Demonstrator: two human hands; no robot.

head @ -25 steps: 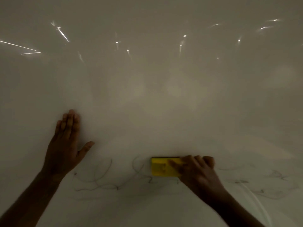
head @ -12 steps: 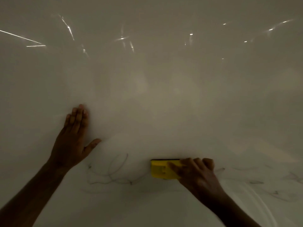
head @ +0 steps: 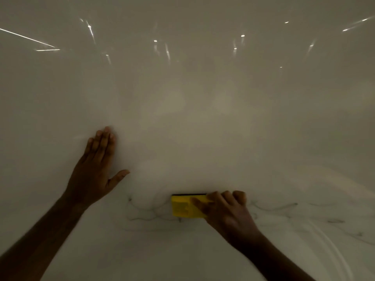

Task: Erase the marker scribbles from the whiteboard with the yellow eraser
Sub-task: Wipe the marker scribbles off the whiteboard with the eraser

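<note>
The right hand [head: 227, 211] holds the yellow eraser [head: 187, 206] flat against the whiteboard [head: 203, 118]. Its grip is closed around the right end of the eraser: the fingers curl over the top edge and the thumb lies across the yellow face. The left part of the eraser sticks out past the hand, so most of the yellow shows. A thin dark strip runs along the eraser's top edge. The eraser sits low on the board, a little right of the middle. Thin dark marker scribbles [head: 146, 217] lie just to the left of the eraser and below it. More faint scribbles [head: 284, 207] run off to the right of the hand. The left hand [head: 95, 171] is well to the left and higher up. It is spread flat on the board, fingers straight and together, thumb out to the side, and it holds nothing. Small bright light spots [head: 155, 40] shine near the top of the board.
</note>
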